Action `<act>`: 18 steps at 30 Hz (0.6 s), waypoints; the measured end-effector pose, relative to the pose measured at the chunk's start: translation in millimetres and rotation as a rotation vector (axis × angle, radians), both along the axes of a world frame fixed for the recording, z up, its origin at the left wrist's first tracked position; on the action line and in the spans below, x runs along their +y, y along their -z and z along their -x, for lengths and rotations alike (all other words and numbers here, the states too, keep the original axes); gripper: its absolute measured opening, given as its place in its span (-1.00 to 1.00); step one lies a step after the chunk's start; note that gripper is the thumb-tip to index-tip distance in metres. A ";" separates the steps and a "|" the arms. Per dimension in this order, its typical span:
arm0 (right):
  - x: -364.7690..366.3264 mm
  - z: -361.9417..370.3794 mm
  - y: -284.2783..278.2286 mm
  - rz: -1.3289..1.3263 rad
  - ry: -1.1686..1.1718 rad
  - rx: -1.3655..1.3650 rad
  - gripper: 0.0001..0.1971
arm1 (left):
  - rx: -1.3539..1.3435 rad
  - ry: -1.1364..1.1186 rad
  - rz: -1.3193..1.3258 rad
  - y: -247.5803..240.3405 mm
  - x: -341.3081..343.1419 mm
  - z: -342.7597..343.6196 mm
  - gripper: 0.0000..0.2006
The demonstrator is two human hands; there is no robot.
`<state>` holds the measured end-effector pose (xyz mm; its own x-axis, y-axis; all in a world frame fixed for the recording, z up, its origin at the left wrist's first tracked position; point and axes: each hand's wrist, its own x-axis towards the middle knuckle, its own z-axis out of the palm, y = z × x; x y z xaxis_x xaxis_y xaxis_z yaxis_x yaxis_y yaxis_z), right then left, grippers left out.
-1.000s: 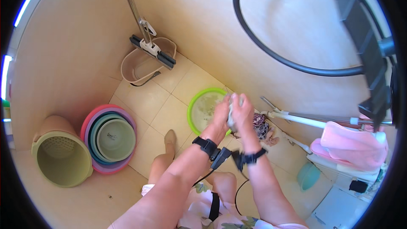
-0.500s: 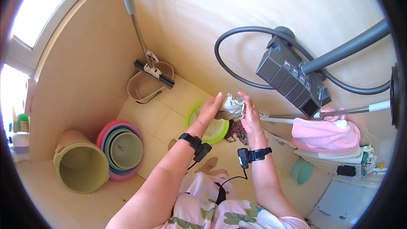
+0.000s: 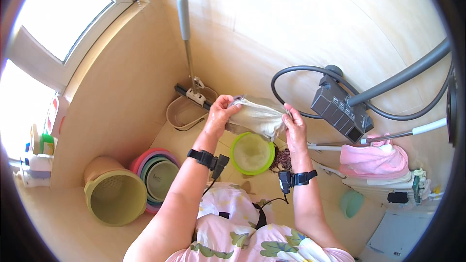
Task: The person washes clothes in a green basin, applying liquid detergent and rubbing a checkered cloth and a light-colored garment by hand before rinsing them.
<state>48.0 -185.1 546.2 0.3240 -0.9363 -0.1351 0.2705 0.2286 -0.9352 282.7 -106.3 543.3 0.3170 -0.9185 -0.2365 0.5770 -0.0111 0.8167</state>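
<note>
The pale cloth [image 3: 257, 116] is in the middle of the frame, stretched between the person's two hands and raised above the level of the green basin. Going left to right, a beige bin [image 3: 115, 206] leans at the lower left, beside a stack of nested basins [image 3: 163, 179] in several colours; above them, left of centre, a mop bucket [image 3: 182, 109] stands in the corner of the tiled floor [image 3: 170, 140]. The left hand [image 3: 221, 116] grips one end of the cloth, thumb over the top and fingers curled beneath. Between the hands the fabric hangs in long creases, its lower edge overlapping the view of the far side of the green basin [image 3: 233, 156], which holds cloudy liquid. The right hand [image 3: 295, 127] pinches the opposite end between thumb and fingers. Just right of the basin, a dark patterned cloth [image 3: 280, 161] lies on the floor, and further right come a grey shower unit [image 3: 342, 106] and a draped pink cloth [image 3: 374, 159]. The step in hand looks like spreading the cloth open with both hands; whether it is dripping cannot be told. From this pose, the next move seems to call for a firm hold at both ends and clearance from the shower unit's hose [image 3: 277, 83].
</note>
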 end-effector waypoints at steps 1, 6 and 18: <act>-1.3 -11.9 -9.5 0.014 -0.044 -0.026 -0.63 | 0.024 0.012 0.020 -11.8 7.5 -13.1 -0.79; -6.1 -70.6 -82.1 0.035 -0.220 -0.162 -0.64 | 0.517 0.022 0.150 -80.7 39.6 -39.1 -0.72; 48.6 -271.9 -151.5 0.741 -0.764 0.460 -0.69 | -0.152 -0.468 0.616 -96.0 108.2 -111.7 -0.72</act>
